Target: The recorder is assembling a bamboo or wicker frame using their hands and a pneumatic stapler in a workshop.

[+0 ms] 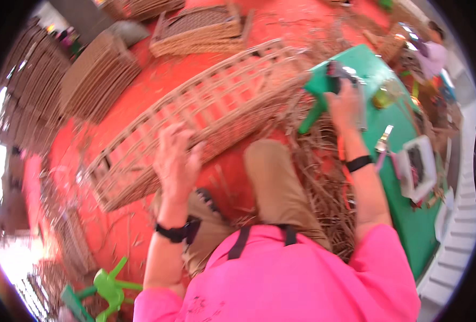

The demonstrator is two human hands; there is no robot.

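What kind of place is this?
Probably a basket-weaving workshop. A long woven frame lies on the red floor, finished wicker trays are stacked behind it, and loose straw is piled by the green table.

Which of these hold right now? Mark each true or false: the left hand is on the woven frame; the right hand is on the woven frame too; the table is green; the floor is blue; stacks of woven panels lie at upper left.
1. The left hand rests on the long woven frame. True.
2. The right hand is on the woven frame too. False: it is up on the table, at a dark object too blurred to name.
3. The table is green. True.
4. The floor is blue. False: it is red-orange, strewn with dry fibre strands.
5. Stacks of woven panels lie at upper left. True.
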